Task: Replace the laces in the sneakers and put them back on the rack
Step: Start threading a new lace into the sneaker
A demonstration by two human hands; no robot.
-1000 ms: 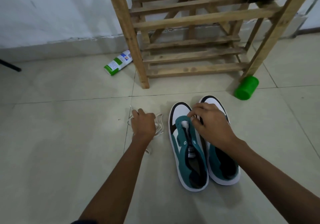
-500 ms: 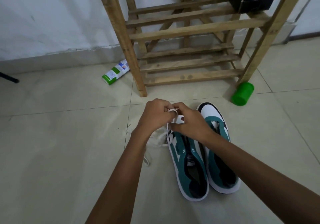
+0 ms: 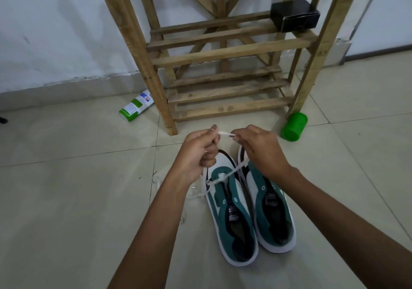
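While lace stays unthreaded: both sneakers on floor, toes twd rack [image 3: 223, 56].
L hand [image 3: 196, 155]: pinches white lace [image 3: 225, 134], rest trailing down-left.
R hand [image 3: 260, 150]: pinches lace tip, just above toes.
Left sneaker [image 3: 231, 217]: below grips, long axis toe-away; L hand nearer.
Right sneaker [image 3: 272, 210]: touching beside it.

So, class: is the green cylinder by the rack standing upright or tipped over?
Tipped over. The green cylinder lies on its side on the floor tiles, one round end facing the camera, beside the wooden rack leg.
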